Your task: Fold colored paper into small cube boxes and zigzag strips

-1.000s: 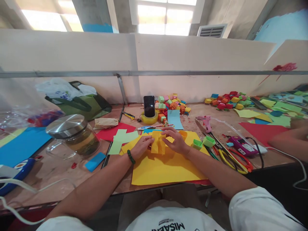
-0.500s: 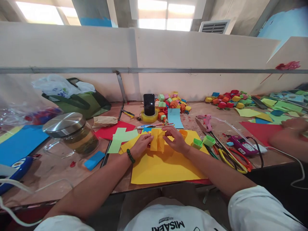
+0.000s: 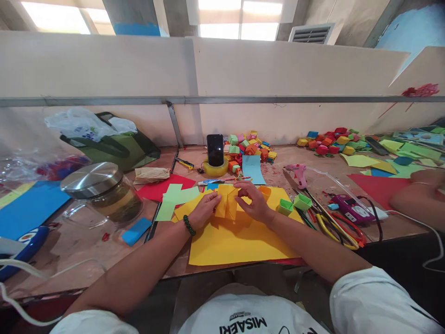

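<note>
Between my hands is a creased piece of yellow paper (image 3: 225, 204), held up with folds standing out. My left hand (image 3: 206, 208) pinches its left edge, a dark green bead bracelet on the wrist. On the other side my right hand (image 3: 255, 202) grips the upper right edge with thumb and fingers. Beneath lies a large yellow sheet (image 3: 239, 246). Two small green paper boxes (image 3: 294, 204) and an orange paper box (image 3: 265, 192) stand to the right of my right hand. Light green strips (image 3: 174, 199) lie left of my left hand.
A phone (image 3: 215, 150) stands in a yellow tape roll (image 3: 216, 168) before a heap of small paper boxes (image 3: 248, 150). At right are a pink glue gun (image 3: 299, 175), pliers (image 3: 335, 229) and another person's arm (image 3: 420, 199). A glass jug (image 3: 104, 195) stands at left.
The held yellow paper has shifted slightly, its folds at a different angle and its lower part spread a little. Both hands keep nearly the same place and grip.
</note>
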Demonstrator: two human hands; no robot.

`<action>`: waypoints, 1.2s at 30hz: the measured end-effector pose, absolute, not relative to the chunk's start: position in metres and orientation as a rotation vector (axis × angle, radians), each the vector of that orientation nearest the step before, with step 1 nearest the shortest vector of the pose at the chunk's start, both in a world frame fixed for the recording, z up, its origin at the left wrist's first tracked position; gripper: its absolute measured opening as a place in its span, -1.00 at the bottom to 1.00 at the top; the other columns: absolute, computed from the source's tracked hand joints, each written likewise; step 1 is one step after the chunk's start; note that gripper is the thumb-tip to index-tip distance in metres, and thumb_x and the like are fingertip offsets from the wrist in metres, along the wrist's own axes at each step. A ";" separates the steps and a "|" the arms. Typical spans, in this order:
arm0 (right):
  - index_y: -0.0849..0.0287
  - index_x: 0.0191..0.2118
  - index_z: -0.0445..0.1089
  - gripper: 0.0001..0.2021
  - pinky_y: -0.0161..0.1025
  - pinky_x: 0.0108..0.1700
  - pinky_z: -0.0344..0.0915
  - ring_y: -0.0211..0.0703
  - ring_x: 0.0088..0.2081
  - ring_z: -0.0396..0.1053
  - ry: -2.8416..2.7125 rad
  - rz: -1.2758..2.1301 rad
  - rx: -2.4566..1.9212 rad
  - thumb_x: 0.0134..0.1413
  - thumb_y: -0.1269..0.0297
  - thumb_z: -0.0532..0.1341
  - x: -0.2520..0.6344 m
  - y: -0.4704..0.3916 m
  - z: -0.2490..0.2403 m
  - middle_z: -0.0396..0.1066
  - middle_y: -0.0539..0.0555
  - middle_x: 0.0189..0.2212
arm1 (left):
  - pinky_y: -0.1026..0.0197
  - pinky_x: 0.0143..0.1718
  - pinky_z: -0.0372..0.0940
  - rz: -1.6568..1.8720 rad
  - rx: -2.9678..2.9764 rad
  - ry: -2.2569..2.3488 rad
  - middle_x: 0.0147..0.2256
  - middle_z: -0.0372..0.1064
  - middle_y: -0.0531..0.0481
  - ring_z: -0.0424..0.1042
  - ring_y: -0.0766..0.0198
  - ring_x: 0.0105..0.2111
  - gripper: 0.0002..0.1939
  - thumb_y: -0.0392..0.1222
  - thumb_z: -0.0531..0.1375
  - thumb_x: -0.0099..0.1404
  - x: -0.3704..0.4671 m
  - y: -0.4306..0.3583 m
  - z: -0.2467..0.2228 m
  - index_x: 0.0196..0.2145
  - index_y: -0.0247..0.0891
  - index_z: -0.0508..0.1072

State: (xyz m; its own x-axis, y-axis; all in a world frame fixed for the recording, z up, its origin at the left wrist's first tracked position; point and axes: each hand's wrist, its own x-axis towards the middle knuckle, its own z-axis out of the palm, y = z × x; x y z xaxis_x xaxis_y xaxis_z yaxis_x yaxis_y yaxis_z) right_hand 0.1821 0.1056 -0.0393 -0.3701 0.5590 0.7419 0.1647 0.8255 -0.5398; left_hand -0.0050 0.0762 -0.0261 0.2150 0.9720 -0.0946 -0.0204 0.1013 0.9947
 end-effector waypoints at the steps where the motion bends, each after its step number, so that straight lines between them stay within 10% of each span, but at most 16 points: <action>1: 0.07 -0.03 0.23 -0.74 -0.31 -0.33 0.42 -0.34 -0.39 0.30 -1.938 0.464 -0.527 0.17 0.42 0.10 0.181 0.104 -0.039 0.28 0.15 -0.07 | 0.36 -0.58 0.05 1.003 1.224 1.076 -0.60 0.09 0.19 0.11 0.44 -0.61 -0.55 0.19 0.25 0.01 -0.005 0.076 -0.027 -0.52 -0.25 0.22; 8: 0.05 0.00 0.22 -0.70 -0.29 -0.24 0.44 -0.17 -0.05 0.32 -1.947 0.488 -0.455 0.16 0.44 0.13 0.178 0.097 -0.037 0.28 0.16 -0.05 | 0.31 -0.46 0.14 1.004 1.550 1.211 -0.47 0.20 0.15 0.19 0.37 -0.46 -0.52 0.12 0.34 -0.08 -0.001 0.077 -0.033 -0.41 -0.25 0.25; 19: 0.07 -0.01 0.24 -0.73 -0.30 -0.34 0.40 -0.26 -0.28 0.33 -1.948 0.401 -0.517 0.17 0.43 0.10 0.181 0.101 -0.037 0.30 0.16 -0.04 | 0.16 -0.33 0.26 1.053 1.629 1.246 -0.48 0.29 0.02 0.26 0.21 -0.40 -0.68 0.10 0.06 0.19 -0.007 0.072 -0.023 -0.52 -0.19 0.28; 23: 0.04 0.02 0.22 -0.70 -0.26 -0.29 0.42 -0.29 -0.36 0.32 -1.937 0.389 -0.574 0.17 0.42 0.08 0.184 0.106 -0.037 0.31 0.14 -0.05 | 0.09 -0.18 0.28 1.057 1.617 1.243 -0.46 0.37 -0.06 0.33 0.11 -0.30 -0.71 0.07 0.16 0.12 -0.012 0.069 -0.018 -0.57 -0.19 0.35; 30: -0.01 0.01 0.29 -0.55 0.03 0.09 0.29 -0.05 0.07 0.26 -2.027 0.172 -0.657 0.05 0.58 0.02 0.193 0.110 -0.032 0.24 0.13 0.04 | 0.11 -0.18 0.34 1.139 1.061 0.987 -0.27 0.49 -0.13 0.45 0.09 -0.25 -0.52 0.08 0.32 -0.05 0.002 0.067 -0.015 -0.24 -0.30 0.46; 36: -0.02 0.02 0.34 -0.52 -0.15 -0.15 0.43 -0.19 -0.17 0.41 -2.259 0.168 -0.501 0.04 0.59 0.05 0.196 0.109 -0.032 0.22 0.15 0.12 | 0.14 -0.19 0.34 1.163 1.007 0.998 -0.23 0.50 -0.13 0.47 0.10 -0.23 -0.48 0.07 0.34 -0.06 0.003 0.067 -0.015 -0.20 -0.31 0.44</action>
